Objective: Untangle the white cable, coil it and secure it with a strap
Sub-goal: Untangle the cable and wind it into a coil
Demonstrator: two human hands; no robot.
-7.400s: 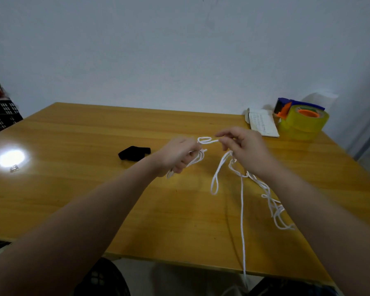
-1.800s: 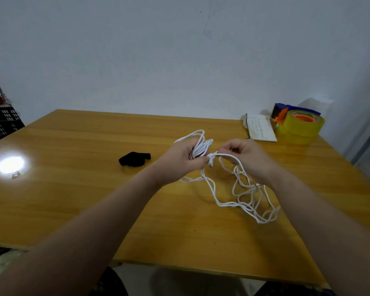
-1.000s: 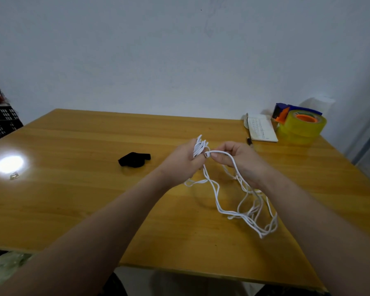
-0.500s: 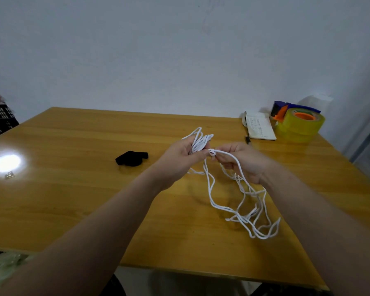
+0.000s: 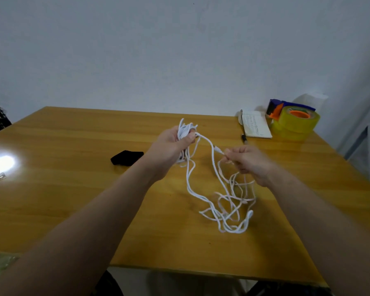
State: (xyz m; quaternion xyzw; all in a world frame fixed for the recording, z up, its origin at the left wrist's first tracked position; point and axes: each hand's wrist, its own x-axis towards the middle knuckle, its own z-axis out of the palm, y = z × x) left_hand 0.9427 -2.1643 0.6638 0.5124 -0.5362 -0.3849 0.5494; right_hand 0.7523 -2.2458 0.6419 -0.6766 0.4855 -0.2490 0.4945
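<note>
The white cable (image 5: 214, 201) hangs between both hands above the wooden table (image 5: 77, 206). My left hand (image 5: 171, 146) is shut on a bunch of gathered loops that stick up past its fingers. My right hand (image 5: 246, 161) pinches one strand lower and to the right; a taut length runs from it up to the left hand. Loose tangled loops trail down onto the table in front of my right wrist. A black strap (image 5: 126, 158) lies flat on the table, left of my left hand and apart from it.
At the back right stand a yellow tape roll in a blue and orange dispenser (image 5: 295, 122), a small white notebook (image 5: 256, 127) and a dark pen (image 5: 244, 138). A bright light glare (image 5: 1, 164) and a small metal item (image 5: 1, 176) sit at the left. The table's front edge is near my body.
My right hand has slid down and to the right along the cable, away from the left hand, opening a gap between them. The left hand keeps the gathered loops.
</note>
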